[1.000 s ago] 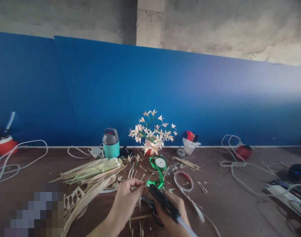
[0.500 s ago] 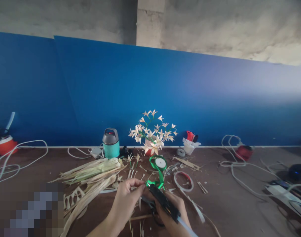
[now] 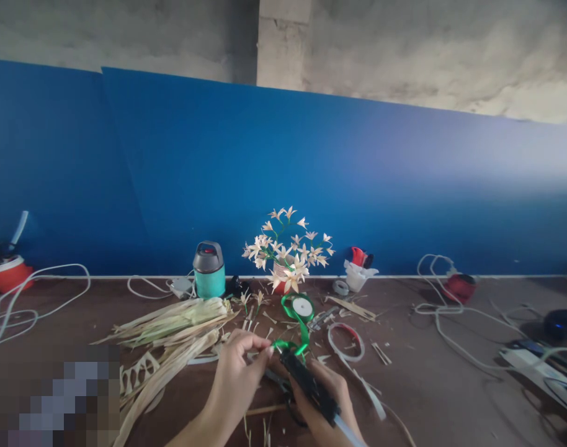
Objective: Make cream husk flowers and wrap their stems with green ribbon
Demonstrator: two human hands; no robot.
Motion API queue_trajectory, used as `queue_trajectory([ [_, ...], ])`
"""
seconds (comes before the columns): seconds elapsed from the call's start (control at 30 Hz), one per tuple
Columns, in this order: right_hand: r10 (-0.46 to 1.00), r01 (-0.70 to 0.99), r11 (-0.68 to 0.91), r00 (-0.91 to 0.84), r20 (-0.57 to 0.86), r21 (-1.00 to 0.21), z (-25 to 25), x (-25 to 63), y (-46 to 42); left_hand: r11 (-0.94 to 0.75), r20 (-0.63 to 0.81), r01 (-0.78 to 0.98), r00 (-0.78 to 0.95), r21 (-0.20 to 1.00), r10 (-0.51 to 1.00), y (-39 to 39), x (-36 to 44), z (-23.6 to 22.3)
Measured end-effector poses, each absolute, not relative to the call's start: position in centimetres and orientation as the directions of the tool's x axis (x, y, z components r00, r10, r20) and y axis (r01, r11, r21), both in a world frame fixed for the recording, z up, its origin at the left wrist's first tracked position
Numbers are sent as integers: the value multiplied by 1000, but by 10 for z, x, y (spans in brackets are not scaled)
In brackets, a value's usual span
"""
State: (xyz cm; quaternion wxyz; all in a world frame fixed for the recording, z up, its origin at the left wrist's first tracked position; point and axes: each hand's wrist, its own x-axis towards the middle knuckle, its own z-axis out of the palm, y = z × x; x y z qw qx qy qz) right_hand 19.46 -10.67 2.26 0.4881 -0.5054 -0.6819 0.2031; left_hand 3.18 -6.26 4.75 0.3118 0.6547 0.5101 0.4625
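Observation:
My left hand (image 3: 239, 366) is closed, thumb and forefinger pinching the end of a green ribbon (image 3: 303, 338). From there the ribbon curls back to its white-centred spool (image 3: 302, 307) on the table. In my right hand (image 3: 327, 388) is a black glue gun (image 3: 309, 382), a pale glue stick poking out of its back. Its nozzle points at the ribbon, close to my left fingertips; whether it touches cannot be made out. Scissors (image 3: 290, 403) with dark handles lie partly hidden under my hands. Behind the spool stands a pot of pale handmade flowers (image 3: 290, 254).
Dried husks (image 3: 181, 323) are heaped on the left, before a teal lidded container (image 3: 209, 279). To the right lie a coiled white strip (image 3: 330, 341), a roll of tape (image 3: 340, 287) and a white cup (image 3: 355, 277). White cables (image 3: 444, 323) cross the right side. A blue partition (image 3: 265, 155) stands behind.
My left hand has shifted slightly up and left with the ribbon end, and the ribbon is drawn out a little. The glue gun's nozzle has dropped slightly and stays near it.

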Motion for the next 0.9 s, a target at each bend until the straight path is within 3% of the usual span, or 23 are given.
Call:
queue_trajectory([
  [0.13,874,534,420,-20,485,-734,22,193,-106,-487,525,598,127,636,841,-65,30,45],
  [0.3,878,557,398,0,479,-729,19,193,-105,-579,645,672,193,462,740,-70,30,43],
  [0.9,893,550,388,-26,450,-739,24,194,-105,-578,648,678,195,454,737,-69,30,46],
])
